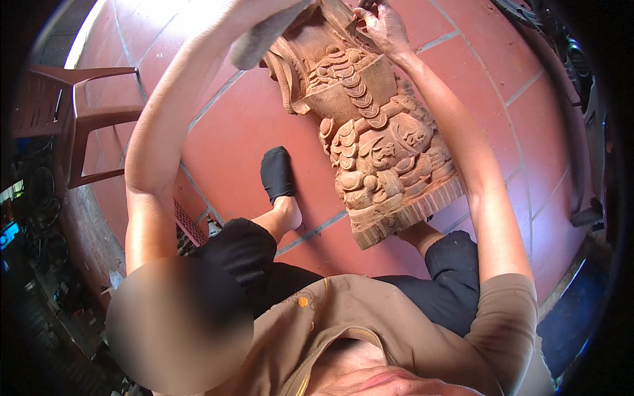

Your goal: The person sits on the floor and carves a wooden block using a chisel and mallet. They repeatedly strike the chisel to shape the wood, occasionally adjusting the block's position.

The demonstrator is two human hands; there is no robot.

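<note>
A carved wooden block (370, 142) with coin-like strings, rounded shapes and a box-like form leans between my legs over the tiled floor. My right hand (384, 28) is at the carving's far end, its fingers closed around a small dark tool (367, 5) that the top edge cuts off. My left forearm (181, 92) reaches up past the carving's left side. The left hand lies beyond the top edge. Beside that forearm hangs a grey, round-ended, club-like piece (254, 47); what holds it is hidden.
A brown plastic chair (99, 119) stands at the left on the red tiles (244, 132). Cluttered dark items (46, 244) lie along the left edge, and dark equipment (574, 53) is at the far right. My socked foot (277, 173) rests left of the carving.
</note>
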